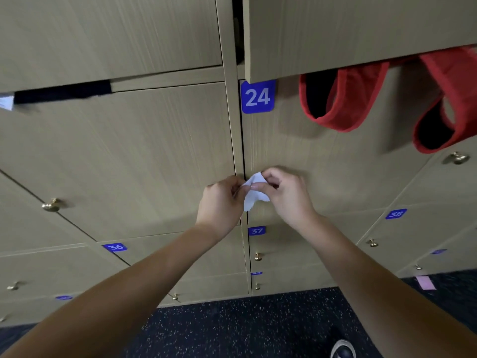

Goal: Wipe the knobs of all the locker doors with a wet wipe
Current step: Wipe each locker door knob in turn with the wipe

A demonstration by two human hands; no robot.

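Two hands, left hand [222, 200] and right hand [286, 195], fingers pinching one crumpled white wet wipe [254, 191] at door 24's left edge, several small brass round knobs [51, 204] around, well apart

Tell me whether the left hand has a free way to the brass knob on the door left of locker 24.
Probably yes: nothing lies between the left hand and that knob, though the hand now pinches the wet wipe with the right hand.
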